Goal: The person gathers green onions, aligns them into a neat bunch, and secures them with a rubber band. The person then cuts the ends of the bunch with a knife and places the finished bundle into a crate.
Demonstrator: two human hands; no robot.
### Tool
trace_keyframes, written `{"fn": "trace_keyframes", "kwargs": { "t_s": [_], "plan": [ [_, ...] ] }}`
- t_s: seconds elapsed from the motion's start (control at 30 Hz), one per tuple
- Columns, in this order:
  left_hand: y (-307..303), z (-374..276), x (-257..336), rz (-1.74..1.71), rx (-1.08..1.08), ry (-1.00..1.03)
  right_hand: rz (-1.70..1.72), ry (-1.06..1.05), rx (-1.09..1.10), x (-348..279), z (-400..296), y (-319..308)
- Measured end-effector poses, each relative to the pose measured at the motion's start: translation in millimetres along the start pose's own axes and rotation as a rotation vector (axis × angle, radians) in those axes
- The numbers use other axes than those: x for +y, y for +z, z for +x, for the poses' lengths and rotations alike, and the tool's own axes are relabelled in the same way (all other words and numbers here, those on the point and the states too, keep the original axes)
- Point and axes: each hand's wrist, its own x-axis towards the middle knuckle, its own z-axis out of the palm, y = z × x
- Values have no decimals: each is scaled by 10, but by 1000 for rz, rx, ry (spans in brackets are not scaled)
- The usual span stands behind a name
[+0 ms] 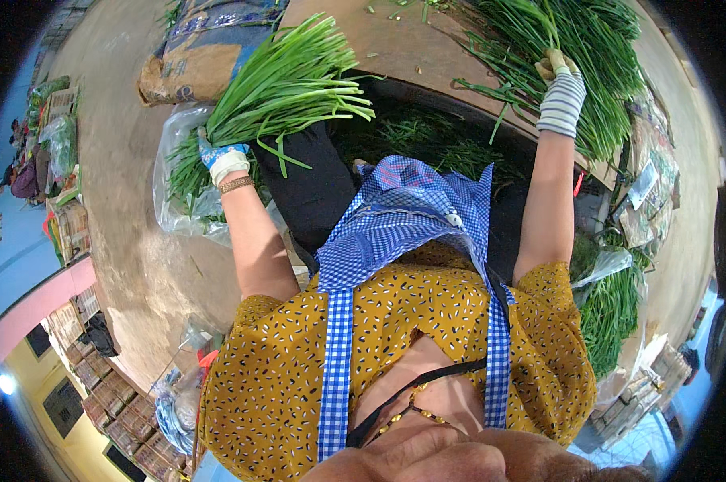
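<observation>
My left hand (221, 155), in a blue floral glove with a pale cuff, grips a thick bunch of green garlic chives (284, 84). The pale cut ends of that bunch fan out to the right. On the other side, my right hand (558, 90) wears a striped knit glove and pinches a few chive stalks (549, 27). It is over a large heap of chives (610, 78) on a brown board (411, 45). Below my left hand, an open clear plastic bag (169, 181) contains more chives.
A filled woven sack (185, 75) lies at the upper left. Loose leaves (423, 135) lie in the dark space beyond my checked apron (399, 223). More chives (610, 313) sit in clear plastic at my right. Stacked crates (119, 410) stand at the lower left.
</observation>
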Motion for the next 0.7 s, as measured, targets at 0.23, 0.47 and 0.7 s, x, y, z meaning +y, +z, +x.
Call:
{"fn": "trace_keyframes", "kwargs": {
  "t_s": [0.23,0.47,0.7],
  "plan": [
    [-24,16,-83,-81,-6,10,-1268,-647,-168,105,-406,378],
    [169,-228,-43,-82,11,96,-651,-920,-787,253,-1963,1051],
    [71,-131,-95,-82,-87,154,-245,-69,-849,1329,-1856,1528]
  ]
}}
